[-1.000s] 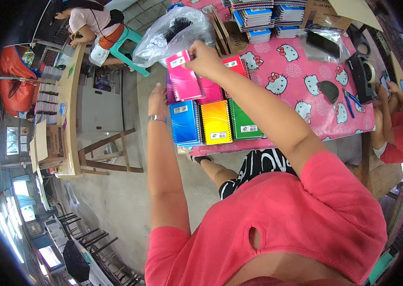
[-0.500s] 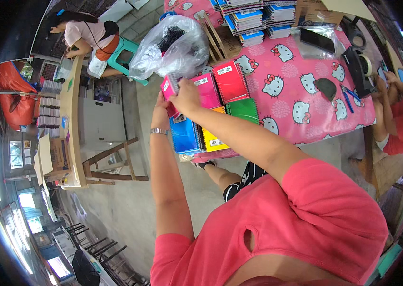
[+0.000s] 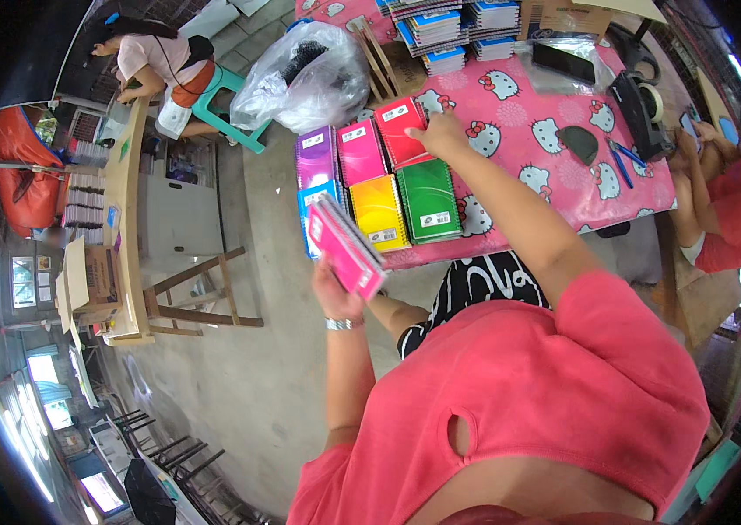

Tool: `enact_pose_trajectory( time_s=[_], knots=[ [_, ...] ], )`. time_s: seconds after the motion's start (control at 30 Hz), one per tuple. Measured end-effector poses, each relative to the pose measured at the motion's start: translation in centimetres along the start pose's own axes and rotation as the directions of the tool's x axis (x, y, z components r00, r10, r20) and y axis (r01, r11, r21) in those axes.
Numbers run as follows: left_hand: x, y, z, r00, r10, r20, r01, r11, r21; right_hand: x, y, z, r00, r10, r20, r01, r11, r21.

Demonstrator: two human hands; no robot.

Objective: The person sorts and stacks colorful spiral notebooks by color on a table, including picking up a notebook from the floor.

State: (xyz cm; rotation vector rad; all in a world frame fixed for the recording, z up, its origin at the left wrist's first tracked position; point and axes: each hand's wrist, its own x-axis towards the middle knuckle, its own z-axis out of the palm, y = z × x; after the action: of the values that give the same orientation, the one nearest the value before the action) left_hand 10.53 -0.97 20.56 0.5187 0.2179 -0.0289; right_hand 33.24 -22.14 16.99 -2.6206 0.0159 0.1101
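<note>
My left hand (image 3: 335, 293) grips pink spiral notebooks (image 3: 346, 247), apparently several together, tilted over the table's near left corner and partly covering the blue notebooks (image 3: 316, 194). My right hand (image 3: 442, 137) is at the right edge of the red notebooks (image 3: 401, 129). Its thumb reaches over their cover, while the other fingers stretch out apart from it. Beside the red pile lie pink notebooks (image 3: 360, 153) and purple notebooks (image 3: 316, 157). Closer to me are yellow notebooks (image 3: 377, 210) and green notebooks (image 3: 427, 197), in neat piles.
A clear plastic bag (image 3: 305, 79) sits at the far left table edge. Tall notebook stacks (image 3: 440, 35) stand at the back. Rightward lie a black phone (image 3: 563, 63), a dark pouch (image 3: 579, 144), blue pens (image 3: 622, 166) and a tape dispenser (image 3: 642, 109). A co-worker (image 3: 729, 201) sits at right.
My left hand has drawn the pink notebooks toward me from the far left, uncovering the purple pile. My right hand has let go of them and moved right to the red pile.
</note>
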Motion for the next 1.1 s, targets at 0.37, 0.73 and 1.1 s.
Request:
enact_pose_trajectory(
  time_s=[0.37,0.73,1.1],
  knots=[
    [-5.4,-5.0,-0.8,0.972,0.002,-0.234,0.05,0.975,0.215,-8.8,-5.6,-6.4,0.923,-0.381,0.062,0.229,0.671,0.705],
    [-6.7,-5.3,-2.3,0.936,-0.067,-0.346,0.113,0.987,0.114,-10.6,5.6,0.7,0.987,-0.083,0.138,0.022,0.918,0.396],
    [-8.6,-4.8,-2.4,0.954,-0.012,-0.3,-0.019,0.995,-0.101,-15.6,-7.0,-5.2,0.734,-0.481,0.48,0.322,0.868,0.378]
  ],
)
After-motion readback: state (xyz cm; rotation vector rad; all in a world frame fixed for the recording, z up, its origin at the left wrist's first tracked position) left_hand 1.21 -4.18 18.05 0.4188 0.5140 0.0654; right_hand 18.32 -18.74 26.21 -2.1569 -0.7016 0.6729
